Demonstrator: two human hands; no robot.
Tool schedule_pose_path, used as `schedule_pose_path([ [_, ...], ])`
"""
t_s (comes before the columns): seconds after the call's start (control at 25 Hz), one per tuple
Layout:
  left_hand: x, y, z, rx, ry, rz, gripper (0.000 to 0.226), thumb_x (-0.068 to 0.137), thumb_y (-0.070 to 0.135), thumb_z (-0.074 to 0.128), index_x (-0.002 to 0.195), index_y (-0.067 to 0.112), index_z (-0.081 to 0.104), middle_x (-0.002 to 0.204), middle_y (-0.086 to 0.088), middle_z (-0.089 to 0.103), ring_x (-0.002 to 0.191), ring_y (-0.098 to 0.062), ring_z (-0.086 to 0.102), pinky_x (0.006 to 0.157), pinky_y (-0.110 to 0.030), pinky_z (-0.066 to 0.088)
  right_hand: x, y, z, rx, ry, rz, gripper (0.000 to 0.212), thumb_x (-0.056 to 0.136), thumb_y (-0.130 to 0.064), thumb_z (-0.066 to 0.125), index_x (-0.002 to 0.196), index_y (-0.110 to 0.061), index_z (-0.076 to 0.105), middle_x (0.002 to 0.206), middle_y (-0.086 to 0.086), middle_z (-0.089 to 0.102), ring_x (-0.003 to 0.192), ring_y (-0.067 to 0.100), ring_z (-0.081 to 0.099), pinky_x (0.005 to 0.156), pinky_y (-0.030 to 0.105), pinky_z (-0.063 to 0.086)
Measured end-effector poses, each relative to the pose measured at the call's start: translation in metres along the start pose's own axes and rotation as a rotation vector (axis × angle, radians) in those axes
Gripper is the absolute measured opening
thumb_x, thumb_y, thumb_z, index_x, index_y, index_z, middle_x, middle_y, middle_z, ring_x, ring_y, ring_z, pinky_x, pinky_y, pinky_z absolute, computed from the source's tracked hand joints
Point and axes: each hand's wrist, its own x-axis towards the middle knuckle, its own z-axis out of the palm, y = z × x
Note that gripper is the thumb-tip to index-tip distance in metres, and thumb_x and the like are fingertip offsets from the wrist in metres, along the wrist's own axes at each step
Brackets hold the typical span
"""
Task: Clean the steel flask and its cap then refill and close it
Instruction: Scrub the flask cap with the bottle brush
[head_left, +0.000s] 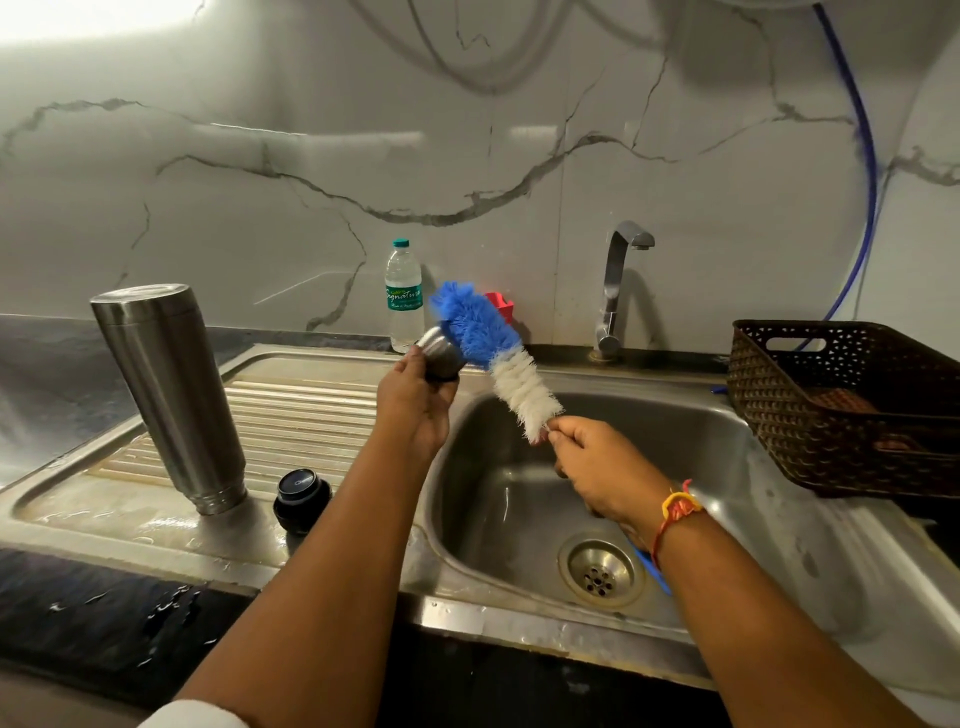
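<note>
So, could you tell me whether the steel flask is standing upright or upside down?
Upside down: the steel flask stands on its ringed neck on the drainboard, closed base uppermost.

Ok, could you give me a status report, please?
Left hand grips steel cap. Right hand holds brush, bristles at cap. Flask stands on drainboard. Nothing obstructing.

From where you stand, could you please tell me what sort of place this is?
Probably a home kitchen, at the washing-up spot: a steel sink with a ribbed drainboard, a tap against a marble-look wall, and a steel flask standing on the drainboard.
</note>
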Motion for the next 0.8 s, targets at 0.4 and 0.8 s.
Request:
schedule_pose_path([
  [0.4, -0.009, 0.002, 0.001, 0.083, -0.073, -0.014, 0.023, 0.107, 0.023, 0.047, 0.124, 0.009, 0.057, 0.122, -0.019, 0.068, 0.114, -0.031, 0.068, 0.101, -0.047, 0.055, 0.004, 0.003, 0.003, 0.307, -0.068, 0.175, 0.025, 0.105, -0.028, 0.04, 0.107, -0.023, 0.065, 0.07, 0.0, 0.046, 0.044, 0.006, 0.033, 0.038, 0.022, 0.026],
  [0.8, -0.012, 0.001, 0.003, 0.314, -0.125, 0.037, 0.02, 0.108, 0.012, 0.045, 0.118, 0.006, 0.061, 0.105, -0.012, 0.071, 0.092, -0.019, 0.071, 0.082, -0.026, 0.053, 0.011, 0.003, 0.001, 0.11, 0.189, 0.038, 0.023, 0.102, -0.023, 0.046, 0.098, -0.022, 0.068, 0.074, 0.004, 0.058, 0.065, 0.015, 0.049, 0.058, 0.029, 0.038],
])
